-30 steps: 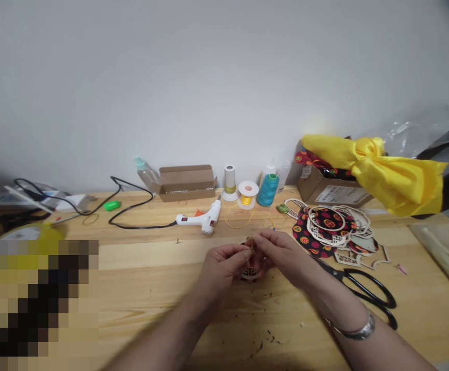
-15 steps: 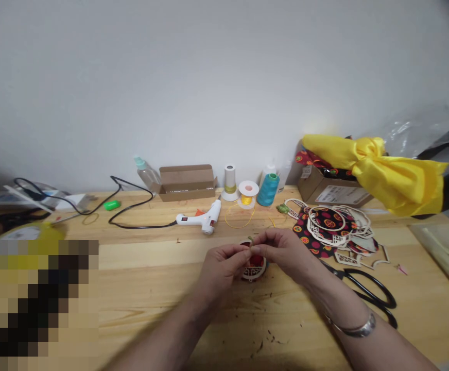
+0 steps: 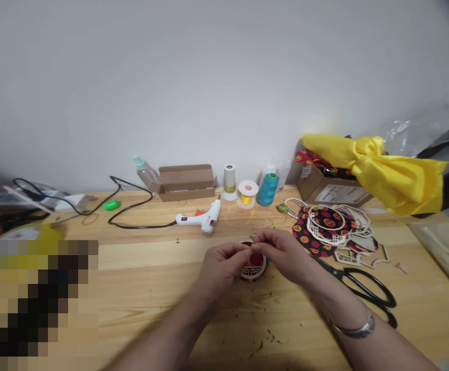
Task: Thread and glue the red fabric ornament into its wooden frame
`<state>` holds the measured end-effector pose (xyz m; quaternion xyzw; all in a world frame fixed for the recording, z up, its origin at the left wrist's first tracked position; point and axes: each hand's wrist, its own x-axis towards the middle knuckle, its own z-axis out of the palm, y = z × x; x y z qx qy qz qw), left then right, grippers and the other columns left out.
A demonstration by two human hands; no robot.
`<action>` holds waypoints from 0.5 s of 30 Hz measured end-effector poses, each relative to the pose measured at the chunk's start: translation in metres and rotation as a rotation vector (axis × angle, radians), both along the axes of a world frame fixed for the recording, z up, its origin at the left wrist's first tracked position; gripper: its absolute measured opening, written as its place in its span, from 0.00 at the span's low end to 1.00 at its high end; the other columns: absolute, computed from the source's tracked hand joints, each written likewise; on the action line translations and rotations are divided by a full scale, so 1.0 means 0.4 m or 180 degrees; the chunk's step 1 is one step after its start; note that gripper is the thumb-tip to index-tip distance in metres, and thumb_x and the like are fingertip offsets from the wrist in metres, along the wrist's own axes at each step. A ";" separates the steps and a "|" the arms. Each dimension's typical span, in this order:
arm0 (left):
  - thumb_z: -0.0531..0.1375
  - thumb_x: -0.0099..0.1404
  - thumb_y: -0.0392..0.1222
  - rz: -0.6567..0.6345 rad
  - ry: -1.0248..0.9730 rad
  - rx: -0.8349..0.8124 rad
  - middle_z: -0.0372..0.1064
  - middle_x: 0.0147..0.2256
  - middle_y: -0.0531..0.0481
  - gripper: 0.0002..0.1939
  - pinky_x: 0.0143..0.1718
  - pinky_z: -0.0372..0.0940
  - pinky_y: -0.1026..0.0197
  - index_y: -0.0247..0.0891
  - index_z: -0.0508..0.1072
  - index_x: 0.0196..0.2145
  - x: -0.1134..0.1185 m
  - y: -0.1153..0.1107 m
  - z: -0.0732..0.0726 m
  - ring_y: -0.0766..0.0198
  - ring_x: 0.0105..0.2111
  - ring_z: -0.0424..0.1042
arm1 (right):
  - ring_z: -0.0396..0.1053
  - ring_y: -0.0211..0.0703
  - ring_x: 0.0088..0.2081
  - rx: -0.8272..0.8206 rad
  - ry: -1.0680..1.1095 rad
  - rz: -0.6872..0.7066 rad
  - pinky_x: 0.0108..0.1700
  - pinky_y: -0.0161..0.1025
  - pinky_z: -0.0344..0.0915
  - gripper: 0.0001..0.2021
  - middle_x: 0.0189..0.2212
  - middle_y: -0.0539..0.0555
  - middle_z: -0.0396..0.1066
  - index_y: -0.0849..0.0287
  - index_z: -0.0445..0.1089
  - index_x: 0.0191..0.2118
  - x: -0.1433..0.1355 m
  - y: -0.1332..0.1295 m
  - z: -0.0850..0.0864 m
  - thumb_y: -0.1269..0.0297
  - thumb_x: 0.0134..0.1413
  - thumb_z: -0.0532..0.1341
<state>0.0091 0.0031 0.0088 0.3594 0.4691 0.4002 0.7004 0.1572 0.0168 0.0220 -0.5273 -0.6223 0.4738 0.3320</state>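
A small round ornament (image 3: 253,264), red cloth behind a pale fretwork frame, sits at the middle of the wooden table (image 3: 151,278), directly under my fingertips. My left hand (image 3: 224,265) covers its left edge, my right hand (image 3: 282,252) its right; both are equally near. Both hands are pinched narrow, meeting over the ornament's top on something too small to make out, maybe a thread or loop. Most of the ornament is hidden by my fingers. Black scissors (image 3: 367,293) lie near right, under my right forearm. A white glue gun (image 3: 201,220) rests farther back.
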 end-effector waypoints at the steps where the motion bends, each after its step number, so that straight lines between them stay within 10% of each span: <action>1: 0.64 0.48 0.42 0.0004 0.0009 0.0003 0.64 0.16 0.55 0.10 0.19 0.51 0.69 0.31 0.76 0.25 -0.001 0.001 0.002 0.74 0.17 0.57 | 0.59 0.35 0.23 0.0064 -0.0041 -0.0027 0.26 0.32 0.55 0.06 0.18 0.47 0.63 0.61 0.65 0.21 0.000 0.000 -0.002 0.70 0.45 0.57; 15: 0.64 0.47 0.41 0.0621 0.1031 0.0664 0.71 0.29 0.50 0.07 0.27 0.62 0.65 0.36 0.76 0.25 -0.013 0.009 0.008 0.66 0.24 0.68 | 0.61 0.39 0.25 0.0887 -0.0797 -0.0354 0.29 0.35 0.55 0.06 0.21 0.49 0.65 0.58 0.62 0.23 0.003 0.004 -0.023 0.71 0.48 0.55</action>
